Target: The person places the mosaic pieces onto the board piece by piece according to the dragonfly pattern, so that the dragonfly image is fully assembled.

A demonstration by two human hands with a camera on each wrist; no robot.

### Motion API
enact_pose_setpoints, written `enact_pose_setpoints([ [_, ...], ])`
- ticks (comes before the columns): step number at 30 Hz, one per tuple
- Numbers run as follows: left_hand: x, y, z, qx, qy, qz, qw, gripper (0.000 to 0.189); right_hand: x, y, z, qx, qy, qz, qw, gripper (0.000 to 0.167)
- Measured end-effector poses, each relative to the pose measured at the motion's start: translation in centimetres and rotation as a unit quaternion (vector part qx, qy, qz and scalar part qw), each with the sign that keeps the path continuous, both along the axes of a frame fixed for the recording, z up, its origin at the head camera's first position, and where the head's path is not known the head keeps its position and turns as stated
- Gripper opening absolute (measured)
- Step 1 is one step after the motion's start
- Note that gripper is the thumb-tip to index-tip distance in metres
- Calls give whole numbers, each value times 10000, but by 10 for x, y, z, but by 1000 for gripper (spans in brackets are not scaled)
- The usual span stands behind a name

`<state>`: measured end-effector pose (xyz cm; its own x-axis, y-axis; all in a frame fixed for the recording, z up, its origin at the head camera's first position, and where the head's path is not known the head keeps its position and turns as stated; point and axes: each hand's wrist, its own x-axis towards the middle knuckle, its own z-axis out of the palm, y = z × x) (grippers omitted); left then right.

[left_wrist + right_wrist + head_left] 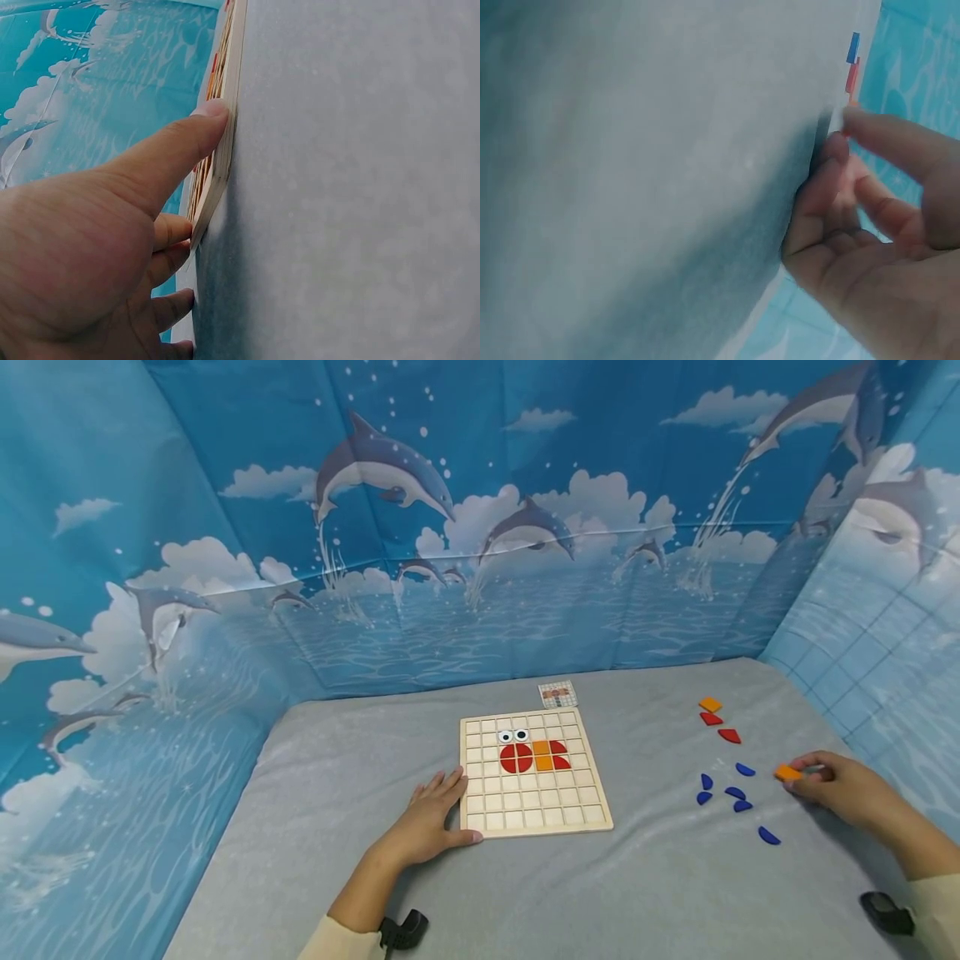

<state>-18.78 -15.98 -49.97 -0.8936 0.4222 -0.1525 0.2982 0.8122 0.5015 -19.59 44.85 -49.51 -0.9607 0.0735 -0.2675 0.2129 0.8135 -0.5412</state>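
Seen from above, a wooden board [531, 799] with a grid of shallow squares lies on a table [337, 768] covered in grey cloth. Take the board's middle as the centre of a clock. The left hand [423, 827] is at 8 o'clock, its fingers straight and spread along the board's side and its thumb against the near edge, clasping nothing. The right hand [843, 783], well apart at 3 o'clock, pinches an orange tile [787, 772] between thumb and fingers.

On the board, two round eyes [513, 736] sit towards 11 o'clock. Just below them is a red circle [516, 758] made of quarter pieces; beside it, near 12 o'clock, come two orange squares [542, 755], then two red wedges [560, 762] towards 1 o'clock.

Around the board, a small picture card [558, 695] lies just past its far edge, near 12 o'clock. Towards 2 o'clock lie a loose orange square [710, 704] and two loose red quarters [729, 736]. Six blue half-rounds [736, 793] are scattered around 3 o'clock, near the right hand. A blue dolphin curtain [450, 635] hangs behind.
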Motion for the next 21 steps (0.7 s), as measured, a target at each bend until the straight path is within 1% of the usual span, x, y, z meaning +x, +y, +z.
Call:
enact_pose_setpoints([
  [5,0,0,-1,21,13,-28,10000,97,3,-13,6,-106,371,37,9992,53],
  [8,1,0,-1,24,13,-36,10000,97,4,-32,12,-71,731,77,9973,52],
  [12,0,-1,-3,-9,-3,-1,10000,97,5,-62,22,-145,1075,166,9940,50],
  [15,0,-1,-3,-37,9,3,10000,97,5,-82,27,-297,1171,285,9923,49],
  [18,0,-1,-2,-58,27,-14,10000,97,5,-100,29,-468,1245,450,9901,48],
  [21,0,-1,-2,-82,28,-10,10000,97,6,-117,30,-648,1192,629,9888,48],
])
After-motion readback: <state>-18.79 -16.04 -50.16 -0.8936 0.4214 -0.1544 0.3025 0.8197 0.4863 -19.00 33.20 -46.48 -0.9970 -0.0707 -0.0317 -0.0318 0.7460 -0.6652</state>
